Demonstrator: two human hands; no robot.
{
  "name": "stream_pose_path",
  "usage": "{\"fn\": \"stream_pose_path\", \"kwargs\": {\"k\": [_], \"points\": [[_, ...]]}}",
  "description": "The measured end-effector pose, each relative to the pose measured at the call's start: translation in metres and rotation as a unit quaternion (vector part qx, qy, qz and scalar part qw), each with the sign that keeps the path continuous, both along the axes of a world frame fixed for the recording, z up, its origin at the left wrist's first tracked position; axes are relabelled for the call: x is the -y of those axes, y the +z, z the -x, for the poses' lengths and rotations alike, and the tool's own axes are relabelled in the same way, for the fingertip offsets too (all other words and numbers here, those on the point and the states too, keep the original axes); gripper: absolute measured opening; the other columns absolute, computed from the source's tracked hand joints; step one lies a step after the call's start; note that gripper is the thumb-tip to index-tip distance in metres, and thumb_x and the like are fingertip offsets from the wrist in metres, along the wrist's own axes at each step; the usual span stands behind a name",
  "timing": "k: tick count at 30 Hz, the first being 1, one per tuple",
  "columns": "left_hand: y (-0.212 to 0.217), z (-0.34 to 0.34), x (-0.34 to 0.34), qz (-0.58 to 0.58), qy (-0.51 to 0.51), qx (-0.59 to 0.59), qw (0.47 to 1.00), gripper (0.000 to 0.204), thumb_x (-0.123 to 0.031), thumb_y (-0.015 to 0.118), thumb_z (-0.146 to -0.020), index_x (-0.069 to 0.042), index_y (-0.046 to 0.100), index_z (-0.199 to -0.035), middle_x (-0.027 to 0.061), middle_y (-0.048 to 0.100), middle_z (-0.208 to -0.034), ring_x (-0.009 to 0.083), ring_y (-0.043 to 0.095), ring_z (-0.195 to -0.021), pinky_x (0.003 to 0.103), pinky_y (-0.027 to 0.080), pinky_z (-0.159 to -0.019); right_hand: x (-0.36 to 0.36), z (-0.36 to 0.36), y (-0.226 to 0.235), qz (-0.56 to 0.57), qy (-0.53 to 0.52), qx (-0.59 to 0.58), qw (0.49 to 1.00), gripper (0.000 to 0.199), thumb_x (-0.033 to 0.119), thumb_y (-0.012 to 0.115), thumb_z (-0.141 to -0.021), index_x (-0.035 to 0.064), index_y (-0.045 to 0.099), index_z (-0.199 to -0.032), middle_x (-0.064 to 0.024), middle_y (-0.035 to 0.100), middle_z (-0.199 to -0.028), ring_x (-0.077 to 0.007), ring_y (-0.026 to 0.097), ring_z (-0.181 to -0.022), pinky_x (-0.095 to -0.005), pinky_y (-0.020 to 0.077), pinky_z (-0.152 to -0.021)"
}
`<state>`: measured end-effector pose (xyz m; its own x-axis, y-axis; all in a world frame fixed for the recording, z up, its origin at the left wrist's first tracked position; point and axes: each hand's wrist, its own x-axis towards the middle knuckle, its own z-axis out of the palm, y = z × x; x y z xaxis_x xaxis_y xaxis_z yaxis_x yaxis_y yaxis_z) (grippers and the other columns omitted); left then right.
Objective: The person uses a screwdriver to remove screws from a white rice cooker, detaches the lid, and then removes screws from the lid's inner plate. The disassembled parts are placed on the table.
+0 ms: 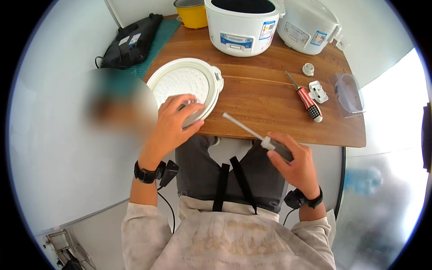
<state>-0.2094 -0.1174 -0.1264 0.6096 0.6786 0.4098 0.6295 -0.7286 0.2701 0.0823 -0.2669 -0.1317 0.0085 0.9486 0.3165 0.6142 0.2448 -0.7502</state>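
Observation:
A round white rice cooker lid (177,81) lies on the wooden table at its near left side, textured face up. My left hand (171,121) rests on the lid's near part with its fingers bent and apart, the thumb by the rim. Something small and dark shows between those fingers; I cannot make out what it is. In my right hand (294,164) is a screwdriver (243,125) with a grey handle, held in front of the table's near edge. Its shaft points up and left toward the lid, its tip apart from the lid.
On the wooden table (252,90) lie a second screwdriver (309,104) with a red-striped handle, a white plastic part (318,92), a round cap (308,69) and a clear tray (350,94). Behind stand a white rice cooker body (240,31), another one (306,27) and a yellow pot (192,15).

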Motion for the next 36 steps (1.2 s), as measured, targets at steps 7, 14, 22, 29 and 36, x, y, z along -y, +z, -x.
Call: {"fn": "stream_pose_path", "kwargs": {"k": [7,14,22,29,36], "points": [[-0.013,0.004,0.0,0.009,0.023,-0.087,0.996,0.05,-0.026,0.079,-0.083,-0.022,0.067,-0.131,0.0026,0.055,-0.149,0.028,0.043,-0.145,0.048,0.038,-0.116,-0.005,0.021,-0.009,0.024,0.008,-0.014,1.0,0.033,0.012,0.072,-0.092,0.0017,0.069,-0.123,-0.0201,0.075,-0.099,-0.0339,0.072,-0.077,-0.033,0.0557,-0.07],[-0.017,0.005,-0.004,0.06,0.013,-0.056,0.997,0.057,-0.022,0.079,-0.08,-0.022,0.066,-0.135,0.0032,0.054,-0.151,0.0323,0.04,-0.146,0.053,0.029,-0.12,-0.014,0.019,-0.02,-0.01,0.019,-0.01,1.0,0.032,0.013,0.073,-0.092,-0.0017,0.069,-0.121,-0.0223,0.074,-0.096,-0.0348,0.073,-0.078,-0.0334,0.0556,-0.07],[-0.021,0.002,-0.001,0.063,0.025,-0.059,0.996,0.056,-0.021,0.081,-0.078,-0.024,0.068,-0.133,0.0007,0.054,-0.151,0.0296,0.04,-0.146,0.054,0.023,-0.122,-0.013,0.02,-0.02,0.007,0.018,0.025,0.999,0.031,0.016,0.072,-0.092,-0.0018,0.07,-0.118,-0.0219,0.07,-0.079,-0.0369,0.068,-0.067,-0.0371,0.0525,-0.062],[-0.029,-0.003,0.003,0.05,0.039,-0.071,0.995,0.056,-0.02,0.082,-0.078,-0.025,0.068,-0.132,-0.0027,0.052,-0.153,0.0272,0.038,-0.147,0.059,0.02,-0.123,-0.02,0.022,0.0,-0.013,0.03,0.112,0.993,0.025,0.021,0.068,-0.095,0.0004,0.071,-0.108,-0.0194,0.064,-0.065,-0.0394,0.063,-0.059,-0.0442,0.0491,-0.056],[-0.017,0.007,0.003,0.073,0.031,-0.015,0.997,0.048,-0.021,0.081,-0.081,-0.018,0.069,-0.128,0.0065,0.053,-0.148,0.0284,0.045,-0.141,0.049,0.032,-0.118,-0.026,0.03,0.012,0.02,0.023,0.172,0.985,0.026,0.026,0.066,-0.097,0.0016,0.07,-0.107,-0.0191,0.061,-0.06,-0.0397,0.061,-0.056,-0.0464,0.0487,-0.054]]}}
